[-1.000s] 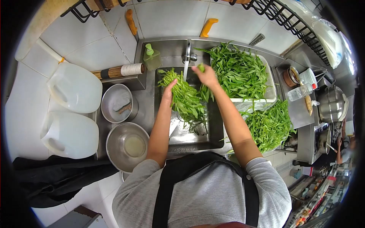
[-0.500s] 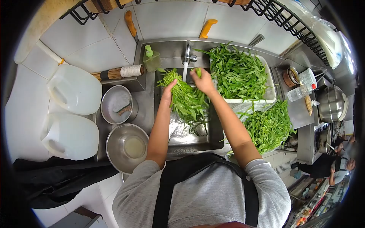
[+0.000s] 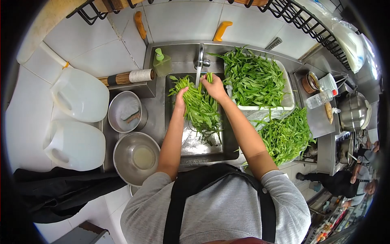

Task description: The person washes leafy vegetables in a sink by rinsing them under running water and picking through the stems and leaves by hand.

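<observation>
My left hand (image 3: pixel 181 99) is closed round a thick bunch of leafy green vegetables (image 3: pixel 198 103), thumb on top of the pale stems. A smaller part of the greens is pinched by my right hand (image 3: pixel 214 87), its stem ends poking up past the fingers. Both hands are over the metal sink (image 3: pixel 191 150), and the leaves hang down into the basin. Water runs from the tap (image 3: pixel 200 59) just behind and between the hands. Right of the sink stands a white basket (image 3: pixel 289 95) heaped with long green leaves (image 3: pixel 254 77). More cut greens (image 3: pixel 284 134) lie in front of it.
At left are metal bowls (image 3: pixel 122 156), white plastic jugs (image 3: pixel 75 144) and a bundled stick brush (image 3: pixel 126 77). A green pump bottle (image 3: pixel 162 65) stands at the sink's back corner. At far right, a plastic bottle (image 3: pixel 319 99), a large pot (image 3: pixel 352 112) and a person (image 3: pixel 341 181).
My right hand, with its pinched greens, has moved slightly down and left, closer to the bunch in my left hand. The person at far right has shifted, and another shows behind.
</observation>
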`<state>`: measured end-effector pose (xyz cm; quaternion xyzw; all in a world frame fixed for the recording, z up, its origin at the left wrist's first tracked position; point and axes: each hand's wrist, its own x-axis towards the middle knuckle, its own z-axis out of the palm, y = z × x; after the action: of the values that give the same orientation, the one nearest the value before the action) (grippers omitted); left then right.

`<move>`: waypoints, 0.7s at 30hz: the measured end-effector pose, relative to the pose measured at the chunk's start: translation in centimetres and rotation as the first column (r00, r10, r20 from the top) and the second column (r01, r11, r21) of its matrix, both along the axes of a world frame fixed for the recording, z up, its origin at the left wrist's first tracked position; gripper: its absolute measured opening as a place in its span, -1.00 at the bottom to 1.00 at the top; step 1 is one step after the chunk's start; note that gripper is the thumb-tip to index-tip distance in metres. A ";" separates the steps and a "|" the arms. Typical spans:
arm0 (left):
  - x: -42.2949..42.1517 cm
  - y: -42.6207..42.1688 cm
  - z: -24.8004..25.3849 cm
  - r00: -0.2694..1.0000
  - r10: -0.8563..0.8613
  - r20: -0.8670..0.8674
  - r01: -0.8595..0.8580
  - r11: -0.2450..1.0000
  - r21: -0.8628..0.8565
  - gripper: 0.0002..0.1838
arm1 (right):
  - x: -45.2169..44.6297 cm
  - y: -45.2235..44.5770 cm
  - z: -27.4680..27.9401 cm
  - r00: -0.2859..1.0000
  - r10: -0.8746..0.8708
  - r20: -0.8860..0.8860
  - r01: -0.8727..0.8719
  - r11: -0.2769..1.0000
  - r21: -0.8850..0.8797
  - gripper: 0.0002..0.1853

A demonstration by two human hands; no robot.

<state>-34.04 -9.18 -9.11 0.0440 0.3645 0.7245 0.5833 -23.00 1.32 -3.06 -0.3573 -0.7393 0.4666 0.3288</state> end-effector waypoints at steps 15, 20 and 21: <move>-1.4 -3.2 -5.4 0.932 0.295 0.210 -0.295 0.955 -0.031 -0.67 | -1.1 2.3 2.1 0.988 0.091 -0.122 -0.129 0.927 -0.353 -0.79; -0.9 -3.3 -5.5 0.902 0.374 0.216 -0.366 0.927 -0.078 -0.68 | -0.5 2.3 3.0 0.979 0.065 -0.195 -0.142 0.900 -0.412 -0.81; -0.9 -3.2 -5.6 0.904 0.376 0.202 -0.365 0.926 -0.094 -0.68 | -0.4 2.4 3.1 0.978 0.080 -0.195 -0.154 0.904 -0.399 -0.82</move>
<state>-34.94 -12.33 -14.69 -0.1208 0.3197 0.8125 0.4723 -23.42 3.75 0.08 -0.3314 -0.6128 0.6603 0.2806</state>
